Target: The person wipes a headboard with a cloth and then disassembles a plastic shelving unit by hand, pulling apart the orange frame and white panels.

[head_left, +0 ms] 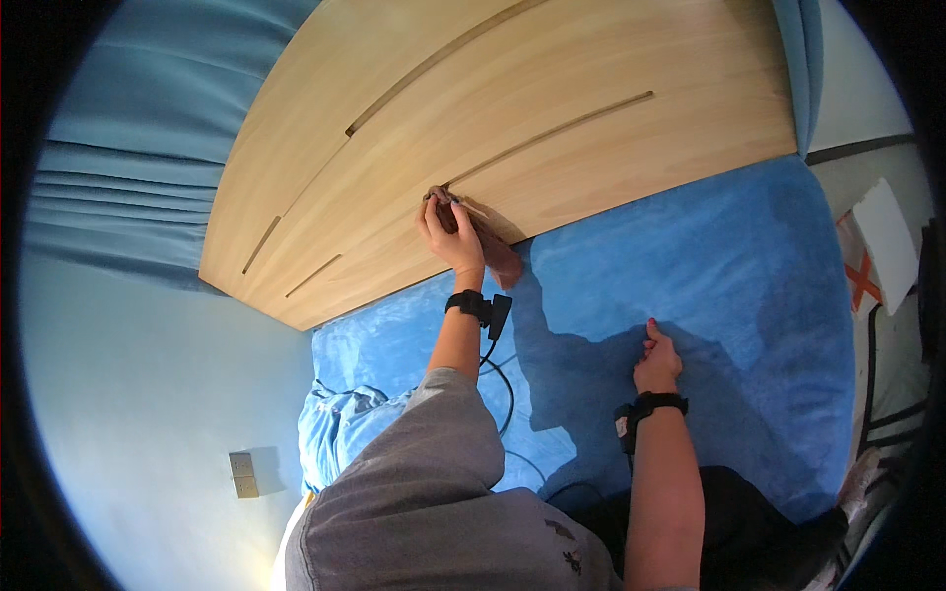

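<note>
Up against the light wooden headboard [552,59], my left hand [455,241] is closed around a brown cloth [500,261]. Part of the cloth bunches above my fingertips at the end of a long groove, and the rest hangs down toward the bed. Over the blue bedspread [601,266], my right hand [658,364] is loosely curled, with one red-nailed fingertip sticking up. Nothing shows in it. Each wrist wears a black strap with a small device on it.
Black cables [509,394] run from my left wrist down over the bed. Blue-grey curtains [148,128] hang at the upper left, above a pale wall with a switch plate [242,475]. Beyond the bed's right edge stand a white panel [885,246] and dark metal bars.
</note>
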Available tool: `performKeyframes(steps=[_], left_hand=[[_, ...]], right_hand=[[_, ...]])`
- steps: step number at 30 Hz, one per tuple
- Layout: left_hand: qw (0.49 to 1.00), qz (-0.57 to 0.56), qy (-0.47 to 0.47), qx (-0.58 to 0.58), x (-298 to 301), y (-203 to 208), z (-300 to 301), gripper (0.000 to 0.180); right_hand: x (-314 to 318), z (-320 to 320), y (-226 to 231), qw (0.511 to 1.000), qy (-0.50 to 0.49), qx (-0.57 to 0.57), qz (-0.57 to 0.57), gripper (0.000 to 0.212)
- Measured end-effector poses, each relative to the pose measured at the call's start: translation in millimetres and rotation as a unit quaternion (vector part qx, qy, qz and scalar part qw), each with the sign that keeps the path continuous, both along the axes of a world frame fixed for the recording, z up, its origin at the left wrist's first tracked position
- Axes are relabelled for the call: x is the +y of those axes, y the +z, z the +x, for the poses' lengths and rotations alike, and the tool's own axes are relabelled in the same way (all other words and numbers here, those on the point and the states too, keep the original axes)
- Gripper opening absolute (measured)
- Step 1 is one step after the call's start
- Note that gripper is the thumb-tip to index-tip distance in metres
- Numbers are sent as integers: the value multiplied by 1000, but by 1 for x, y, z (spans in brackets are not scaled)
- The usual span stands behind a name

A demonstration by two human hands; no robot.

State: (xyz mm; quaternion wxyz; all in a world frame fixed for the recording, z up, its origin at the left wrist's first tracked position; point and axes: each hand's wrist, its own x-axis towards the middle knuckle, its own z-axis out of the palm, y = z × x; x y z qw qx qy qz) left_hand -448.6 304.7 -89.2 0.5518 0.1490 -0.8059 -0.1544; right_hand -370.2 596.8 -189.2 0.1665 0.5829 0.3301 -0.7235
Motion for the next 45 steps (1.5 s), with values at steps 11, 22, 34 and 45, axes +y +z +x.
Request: performKeyframes(steps=[11,22,34,45], left_hand=[[962,-85,67,-251,-4,38,16,19],[991,120,49,-38,9,51,9,32],[990,86,56,-97,62,44,-25,29],[963,-127,-215,-104,227,40,-138,18]], right_hand=[[3,3,-2,999,-40,14,4,24],[1,2,0,999,-46,-14,-11,26],[-1,3,11,999,-48,14,-1,26],[0,5,11,996,-89,28,11,22]])
